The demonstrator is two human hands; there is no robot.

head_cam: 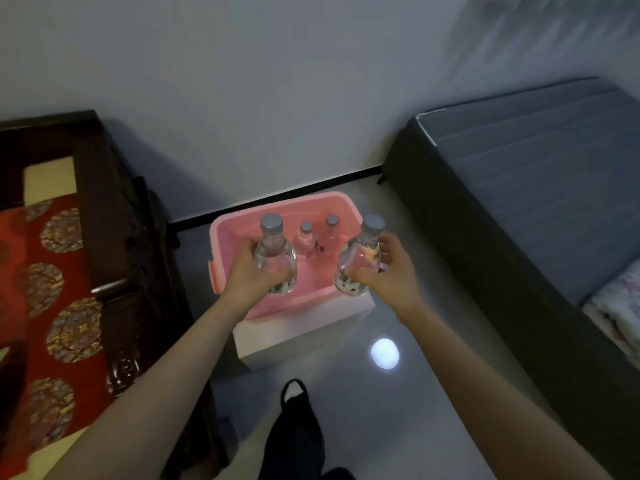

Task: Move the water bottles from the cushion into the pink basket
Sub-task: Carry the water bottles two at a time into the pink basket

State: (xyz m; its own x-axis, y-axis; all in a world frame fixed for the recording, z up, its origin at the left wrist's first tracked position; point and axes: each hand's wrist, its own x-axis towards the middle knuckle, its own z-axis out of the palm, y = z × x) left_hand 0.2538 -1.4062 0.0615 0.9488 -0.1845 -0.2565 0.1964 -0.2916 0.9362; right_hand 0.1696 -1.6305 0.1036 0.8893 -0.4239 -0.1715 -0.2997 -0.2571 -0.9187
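Glossy grey floor, shiny enough to throw back a round blob of light near the middle. White box sitting right on it, close to the wall. On top of the box, pink basket, overhanging the box's left edge a bit. Inside the basket, two small bottles standing upright near the back wall, caps grey. Left of the floor strip, dark wooden bench with a red patterned cushion lying on the seat. Right side, dark bed frame resting on the floor, grey mattress on it.
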